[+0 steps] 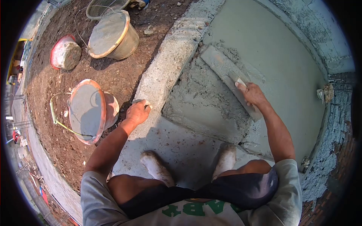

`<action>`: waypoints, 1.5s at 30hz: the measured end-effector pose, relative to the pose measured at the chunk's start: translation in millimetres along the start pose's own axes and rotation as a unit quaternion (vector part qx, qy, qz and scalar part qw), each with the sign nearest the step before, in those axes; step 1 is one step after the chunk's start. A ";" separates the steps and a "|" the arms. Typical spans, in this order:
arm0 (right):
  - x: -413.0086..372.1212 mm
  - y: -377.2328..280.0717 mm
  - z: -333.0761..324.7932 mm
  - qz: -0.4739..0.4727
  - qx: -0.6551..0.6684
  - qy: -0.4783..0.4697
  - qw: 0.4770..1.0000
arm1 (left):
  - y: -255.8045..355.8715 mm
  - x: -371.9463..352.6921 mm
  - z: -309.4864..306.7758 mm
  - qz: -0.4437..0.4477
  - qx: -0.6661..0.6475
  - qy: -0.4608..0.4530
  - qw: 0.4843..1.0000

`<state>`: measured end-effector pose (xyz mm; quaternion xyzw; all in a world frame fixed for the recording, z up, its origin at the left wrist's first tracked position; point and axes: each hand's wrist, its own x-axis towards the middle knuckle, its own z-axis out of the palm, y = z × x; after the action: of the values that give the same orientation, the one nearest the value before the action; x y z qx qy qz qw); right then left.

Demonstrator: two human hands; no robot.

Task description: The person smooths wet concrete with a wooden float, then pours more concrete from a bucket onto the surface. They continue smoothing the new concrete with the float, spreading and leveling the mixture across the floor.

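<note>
Two hands, one trowel, four containers

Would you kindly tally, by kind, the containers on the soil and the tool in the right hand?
Buckets holding grey mix: 2 (orange-rimmed bucket, yellow-rimmed bucket)
Red-and-white bucket: 1
Tub at the top edge, partly out of view: 1
Long trowel in the right hand: 1
Total: 5
</note>
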<state>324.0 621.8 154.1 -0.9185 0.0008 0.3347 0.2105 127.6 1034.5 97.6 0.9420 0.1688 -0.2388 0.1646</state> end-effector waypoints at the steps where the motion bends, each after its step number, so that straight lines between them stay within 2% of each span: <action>1: -12.7 7.1 -4.2 0.009 0.037 0.006 0.999 | -0.2 2.5 1.4 0.008 -0.006 0.007 1.000; 5: -17.1 40.4 -16.7 0.028 0.182 0.078 0.980 | 8.4 14.4 0.1 0.035 -0.024 0.019 0.999; 8: 12.7 45.8 -12.8 0.062 0.130 0.158 0.977 | 15.9 28.8 -0.3 0.024 -0.022 0.026 0.999; 11: 28.5 13.9 19.6 0.037 0.067 0.121 0.990 | 26.3 32.4 1.5 0.031 -0.042 0.042 0.998; 13: 23.6 -12.2 28.9 0.007 0.040 0.054 0.998 | 33.6 44.5 0.0 0.037 -0.045 0.049 0.997; 16: 24.3 2.6 58.0 -0.126 -0.116 0.102 0.980 | 39.9 53.5 1.8 0.030 -0.054 0.039 0.997; 19: 12.3 1.3 36.2 -0.085 -0.138 0.071 0.984 | 43.0 57.3 0.7 0.034 -0.078 0.048 0.995; 22: 6.4 -0.9 8.3 -0.039 -0.141 0.163 0.976 | 32.9 49.1 8.0 0.050 -0.098 0.068 0.992; 25: 13.2 3.3 -10.1 -0.029 -0.072 0.160 0.984 | 29.0 46.4 8.1 0.070 -0.119 0.076 0.987; 28: -4.8 -8.2 0.3 -0.081 -0.165 0.072 0.980 | 26.6 49.1 12.0 0.067 -0.124 0.077 0.987; 32: 28.3 3.3 14.4 -0.128 -0.265 0.102 0.950 | 25.3 51.7 19.3 0.067 -0.119 0.061 0.989; 33: 42.5 1.6 7.5 -0.107 -0.274 0.093 0.951 | 25.2 52.2 17.2 0.066 -0.119 0.065 0.989; 38: 77.5 -11.9 -18.9 -0.103 -0.261 0.117 0.953 | 20.4 39.4 10.1 0.056 -0.102 0.054 0.992; 45: 87.0 -18.1 -12.6 -0.036 -0.178 0.128 0.975 | 13.4 15.9 0.3 0.058 -0.091 0.071 0.992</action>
<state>401.8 645.5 116.3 -0.9759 -0.0650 0.2011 0.0537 146.0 1026.3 92.4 0.9461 0.1458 -0.1446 0.2505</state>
